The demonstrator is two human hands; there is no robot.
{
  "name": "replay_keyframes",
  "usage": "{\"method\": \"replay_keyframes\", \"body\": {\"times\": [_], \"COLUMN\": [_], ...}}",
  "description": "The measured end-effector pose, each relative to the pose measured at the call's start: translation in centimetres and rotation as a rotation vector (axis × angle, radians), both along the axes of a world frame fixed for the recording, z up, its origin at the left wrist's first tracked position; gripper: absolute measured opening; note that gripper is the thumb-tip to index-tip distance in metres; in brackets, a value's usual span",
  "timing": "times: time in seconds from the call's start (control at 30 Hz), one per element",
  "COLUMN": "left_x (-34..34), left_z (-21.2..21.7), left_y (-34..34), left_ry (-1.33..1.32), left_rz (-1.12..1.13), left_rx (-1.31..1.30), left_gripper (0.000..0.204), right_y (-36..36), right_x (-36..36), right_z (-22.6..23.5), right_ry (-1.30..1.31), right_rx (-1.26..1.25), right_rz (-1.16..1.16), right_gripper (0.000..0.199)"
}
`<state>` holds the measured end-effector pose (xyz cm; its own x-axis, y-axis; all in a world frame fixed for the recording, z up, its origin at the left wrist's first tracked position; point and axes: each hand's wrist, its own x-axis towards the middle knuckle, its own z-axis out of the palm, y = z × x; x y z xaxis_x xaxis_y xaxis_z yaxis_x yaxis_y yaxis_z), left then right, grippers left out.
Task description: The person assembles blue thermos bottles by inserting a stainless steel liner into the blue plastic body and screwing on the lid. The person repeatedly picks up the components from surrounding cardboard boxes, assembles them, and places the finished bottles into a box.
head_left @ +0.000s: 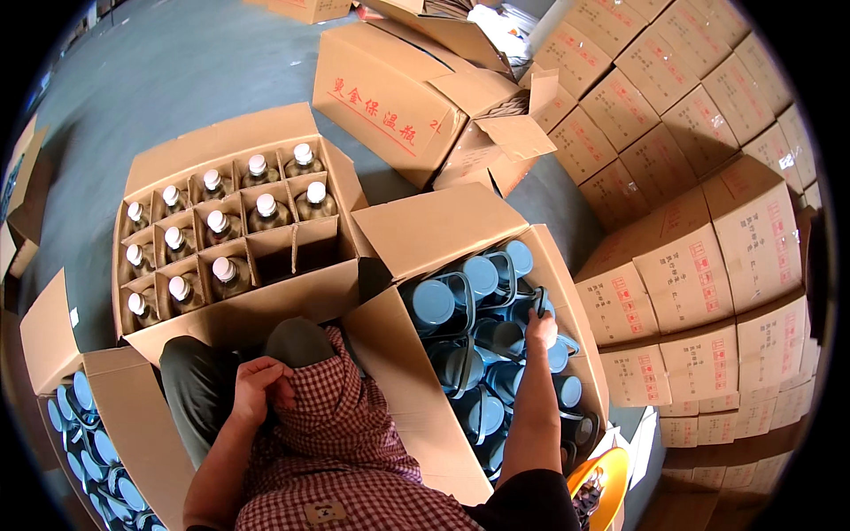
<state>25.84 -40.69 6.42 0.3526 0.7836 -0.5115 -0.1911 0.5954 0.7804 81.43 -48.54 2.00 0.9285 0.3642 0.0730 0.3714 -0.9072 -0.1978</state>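
Note:
My right hand (538,326) reaches into an open cardboard box (416,389) packed with several blue jug-like lids with dark handles (460,292), and its fingers close round one dark handle. My left hand (258,388) rests on my lap, curled against the checked red-and-white apron (345,434), holding nothing that I can see. In front of my knee (297,341) stands another open box (204,150) with cardboard dividers, holding several metal flask bodies with white caps (266,205); two or three cells near its right front are empty.
A third open box of blue lids (88,442) sits at my lower left. Stacked sealed cartons (699,230) form a wall on the right. More cartons (390,88), some open, lie ahead on the grey floor (177,62). Something yellow (602,478) shows at lower right.

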Motion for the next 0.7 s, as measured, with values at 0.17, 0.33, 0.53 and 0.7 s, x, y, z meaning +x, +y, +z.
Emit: {"method": "replay_keyframes", "body": {"times": [0.17,0.33,0.53,0.7], "left_x": [-0.6,2.4,7.6,4.8], "left_z": [0.8,4.0,6.2,5.1], "left_y": [0.5,1.8,2.6,7.4], "left_ry": [-0.008,0.022,-0.161,-0.554], "left_rz": [-0.060,-0.165,-0.401,0.106], "left_rx": [-0.028,0.113,0.198,-0.213], "left_gripper": [0.021,0.022,0.045,0.058], "right_y": [-0.6,-4.8,-8.1,-4.2], "right_x": [0.3,-8.6,-24.9,-33.2], "right_z": [11.4,27.5,31.3,24.0], "right_ry": [-0.116,-0.096,-0.346,0.150], "right_rx": [0.222,0.855,0.830,0.571], "right_rz": [0.159,0.338,0.860,1.887], "right_gripper": [0.037,0.027,0.026,0.026]}}
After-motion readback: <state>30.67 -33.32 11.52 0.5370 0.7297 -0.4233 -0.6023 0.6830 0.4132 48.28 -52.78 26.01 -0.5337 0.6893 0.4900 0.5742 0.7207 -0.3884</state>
